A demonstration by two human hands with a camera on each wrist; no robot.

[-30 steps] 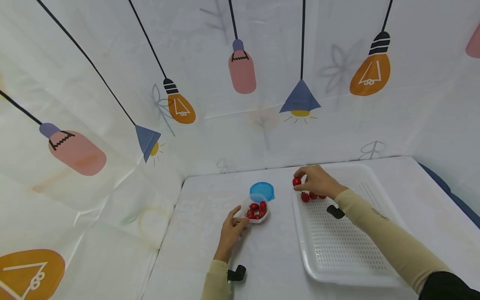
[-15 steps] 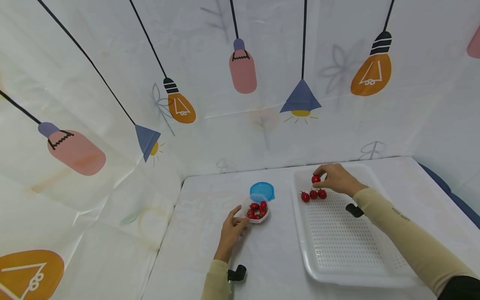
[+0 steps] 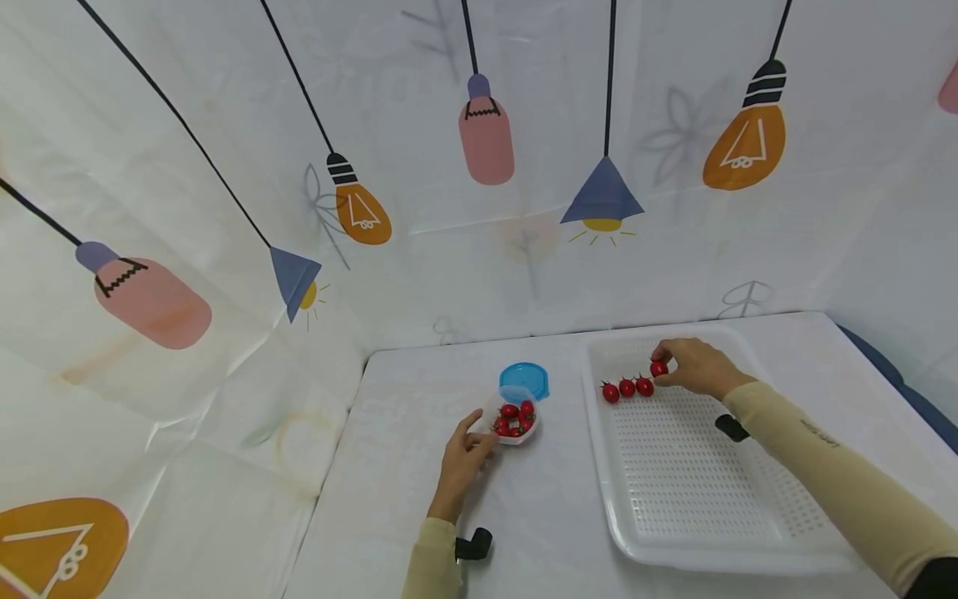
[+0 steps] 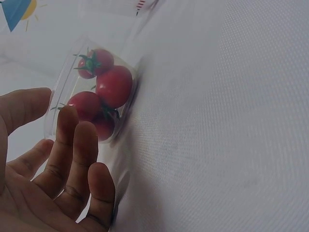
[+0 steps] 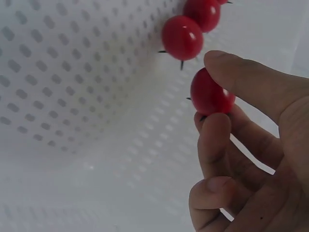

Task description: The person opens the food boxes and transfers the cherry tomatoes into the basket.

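Red oval cherry tomato (image 5: 207,92), pinched by fingers of the right hand (image 3: 696,366), is beside the row of three red tomatoes (image 3: 627,388) in the white perforated plastic tray (image 3: 692,507). Low, gentle release advisable (smooth fruit may roll). Left hand (image 3: 458,466), fingers relaxed, by clear plastic box (image 3: 515,442).

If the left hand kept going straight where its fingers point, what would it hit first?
Most likely the clear container of red tomatoes: the left hand is right at its near side, though whether they touch is hard to tell.
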